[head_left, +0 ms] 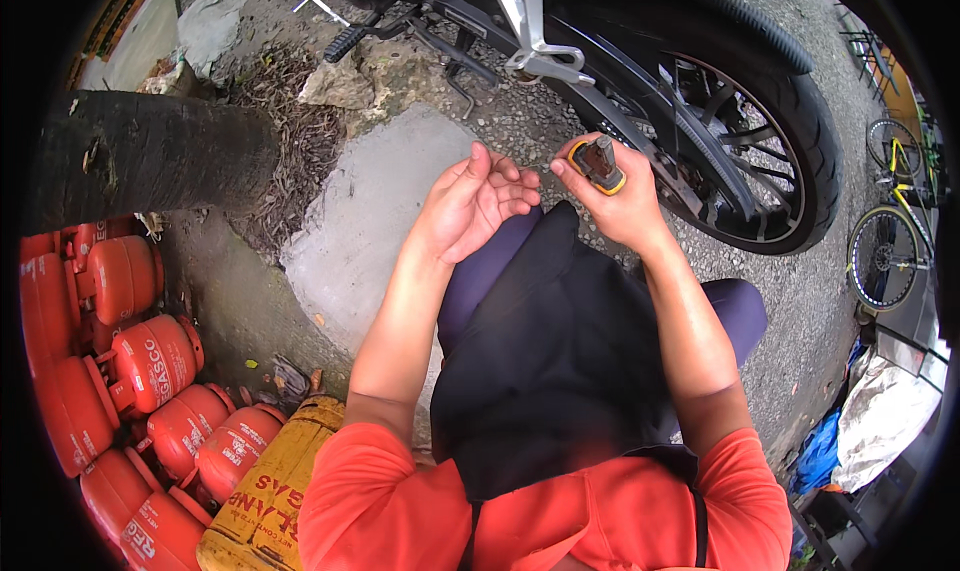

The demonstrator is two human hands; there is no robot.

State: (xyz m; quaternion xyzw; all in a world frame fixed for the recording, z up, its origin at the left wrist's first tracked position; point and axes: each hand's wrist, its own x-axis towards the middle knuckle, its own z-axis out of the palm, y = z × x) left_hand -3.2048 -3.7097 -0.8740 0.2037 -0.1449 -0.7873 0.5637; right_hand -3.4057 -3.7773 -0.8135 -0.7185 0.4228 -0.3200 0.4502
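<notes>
My left hand [475, 203] is raised in front of my lap, palm turned up and fingers loosely curled, with nothing in it. Beside it, a short gap away, my right hand [625, 199] is closed around a pair of pliers [598, 163]. Yellow and black grips and a worn, brownish metal head show above the fist; the rest is hidden in the palm. Just beyond both hands stands a black motorcycle [640, 101], its rear wheel [815, 161] at the right and its silver footrest bracket [540, 56] nearest the pliers.
Red gas cylinders [160, 361] crowd the left, and a yellow cylinder [270, 491] stands by my left elbow. A tree trunk [150, 161] and a concrete slab [370, 201] lie left of the motorcycle. A bicycle [885, 251] and a pale tarp [885, 421] are at the right.
</notes>
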